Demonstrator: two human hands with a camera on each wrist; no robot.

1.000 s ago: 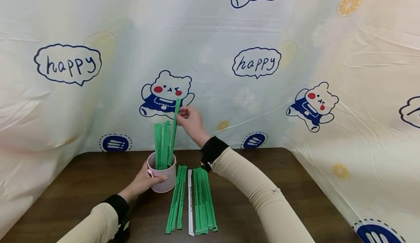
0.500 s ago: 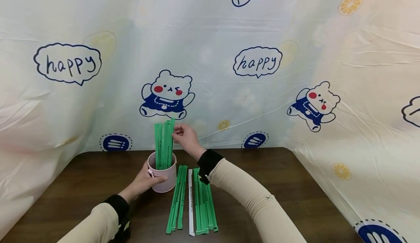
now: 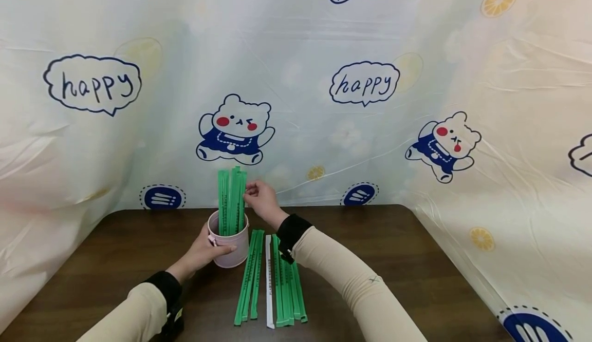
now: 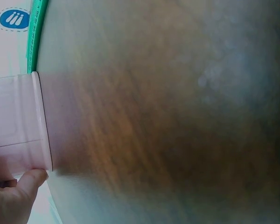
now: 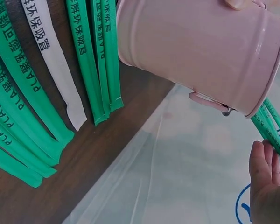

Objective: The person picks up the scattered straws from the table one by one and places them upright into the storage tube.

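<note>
My left hand [image 3: 203,252] grips the pink bucket [image 3: 233,252] from its left side, the thumb across its front. Several green paper-wrapped straws [image 3: 231,203] stand upright in the bucket, their tops well above the rim. My right hand [image 3: 262,198] pinches the rightmost standing straw along its upper part. In the right wrist view, the fingers of the right hand [image 5: 270,179] are on a green straw [image 5: 266,128] beyond the bucket's rim. The left wrist view shows the left thumb against the bucket [image 4: 18,121], near its rim.
On the brown table [image 3: 370,280], right of the bucket, lie green wrapped straws [image 3: 250,280], one white wrapped straw [image 3: 269,285], and several more green ones [image 3: 289,296] partly under the right wrist. A printed curtain [image 3: 300,141] hangs behind.
The right hand has come down with its green straw, which now stands lower in the bucket among the others. The left hand keeps its grip on the bucket.
</note>
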